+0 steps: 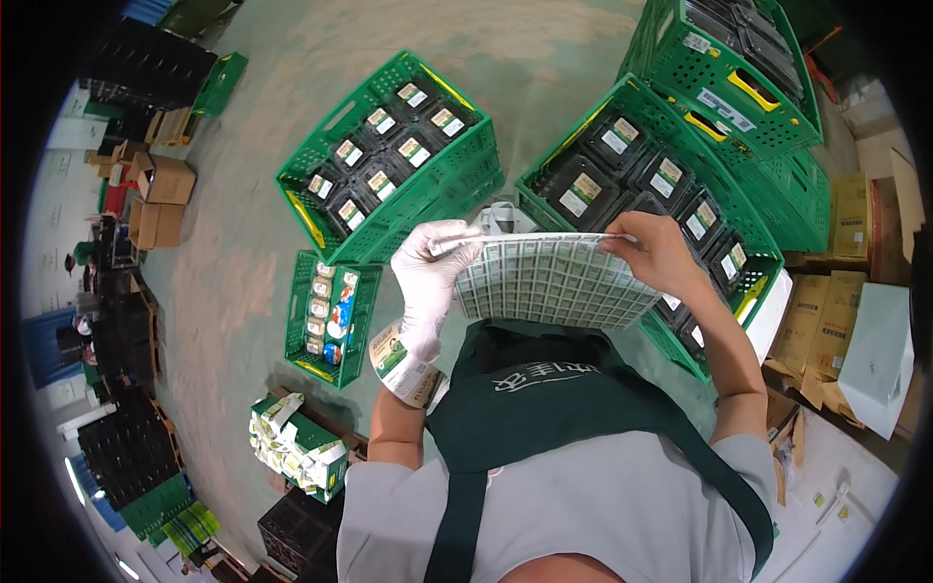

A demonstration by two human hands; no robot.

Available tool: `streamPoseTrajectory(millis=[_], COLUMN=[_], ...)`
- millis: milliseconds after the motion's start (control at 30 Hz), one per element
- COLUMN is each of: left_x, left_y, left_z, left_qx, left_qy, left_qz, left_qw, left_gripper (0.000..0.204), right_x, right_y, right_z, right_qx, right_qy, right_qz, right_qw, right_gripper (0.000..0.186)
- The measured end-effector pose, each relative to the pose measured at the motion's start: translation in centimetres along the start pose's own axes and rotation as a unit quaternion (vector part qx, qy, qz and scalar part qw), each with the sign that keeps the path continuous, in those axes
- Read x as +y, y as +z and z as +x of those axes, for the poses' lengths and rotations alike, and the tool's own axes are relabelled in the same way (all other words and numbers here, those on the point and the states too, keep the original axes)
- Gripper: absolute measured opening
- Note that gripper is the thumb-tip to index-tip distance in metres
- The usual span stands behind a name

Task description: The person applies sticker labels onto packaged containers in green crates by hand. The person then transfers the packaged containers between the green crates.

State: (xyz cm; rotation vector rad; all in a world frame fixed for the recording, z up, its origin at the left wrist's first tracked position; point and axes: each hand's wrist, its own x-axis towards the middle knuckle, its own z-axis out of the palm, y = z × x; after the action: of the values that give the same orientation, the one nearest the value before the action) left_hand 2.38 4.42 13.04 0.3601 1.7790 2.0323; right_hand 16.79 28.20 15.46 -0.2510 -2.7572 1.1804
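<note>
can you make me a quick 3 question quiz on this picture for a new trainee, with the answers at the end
1. Open question: what do the left hand and the right hand both hold?
2. Fill in the missing colour: the black packs with labels on top sit in ____ crates.
3. True or false: both hands wear white gloves.

Key:
1. A pale gridded sheet, one hand at each end of its upper edge.
2. Green.
3. False; only the left is gloved, and the right is bare.
</note>
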Motion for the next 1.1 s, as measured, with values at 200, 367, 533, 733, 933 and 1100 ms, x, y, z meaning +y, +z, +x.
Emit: streamPoseTrajectory(millis=[200,367,533,733,933,1100], left_x=[-1.2,-0.5,0.0,1.3,1.2,1.7], left_y=[-0.4,-0.8,-2.5,-4.5,-8.4,-11.7], left_z=[0.0,0.3,0.7,0.9,1.4,1.3], left_qx=[-0.001,0.020,0.005,0.016,-0.025,0.077], left_qy=[-0.004,0.000,-0.030,-0.048,-0.032,-0.007], left_qz=[-0.013,0.057,0.034,-0.021,-0.081,0.067], left_qw=[1.000,0.998,0.999,0.998,0.996,0.995], left_gripper=[0.021,0.017,0.016,0.020,0.023,0.013], right_x=[0.9,0.1,0.0,-2.5,-4.4,-6.1], right_y=[0.1,-0.5,-0.1,0.7,3.1,5.9], right_z=[-0.2,0.7,2.0,4.0,6.8,9.8], right_qx=[0.021,-0.036,-0.039,-0.058,-0.085,-0.114], right_qy=[-0.083,-0.074,-0.131,-0.064,-0.010,-0.037], right_qz=[-0.041,-0.120,-0.108,-0.010,0.039,-0.001], right_qw=[0.995,0.989,0.985,0.996,0.996,0.993], right_gripper=[0.012,0.026,0.028,0.021,0.018,0.017])
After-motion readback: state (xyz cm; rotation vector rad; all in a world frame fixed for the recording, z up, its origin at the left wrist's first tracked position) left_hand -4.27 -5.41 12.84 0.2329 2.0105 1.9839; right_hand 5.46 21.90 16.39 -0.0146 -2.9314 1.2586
